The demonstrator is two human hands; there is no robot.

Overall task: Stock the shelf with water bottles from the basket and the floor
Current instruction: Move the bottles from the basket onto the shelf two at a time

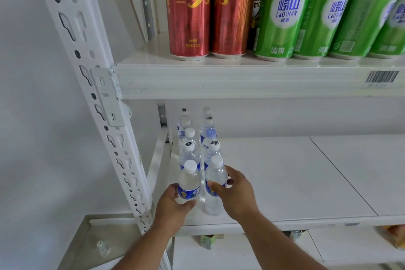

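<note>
Two rows of small clear water bottles with white caps and blue labels stand at the left end of the white middle shelf point(285, 171). My left hand point(173, 201) grips the front bottle of the left row point(189, 180). My right hand point(235, 193) is wrapped around the front bottle of the right row point(215, 178). Both front bottles stand upright near the shelf's front edge. Behind them, several more bottles point(190, 138) line up toward the back wall. One more bottle point(103, 247) stands on the floor at the lower left.
The upper shelf point(241, 81) holds tall red cans point(188, 9) and green cans point(282, 15). A perforated white upright post point(94, 94) rises at the left. Small items sit on the lower shelf point(208, 241).
</note>
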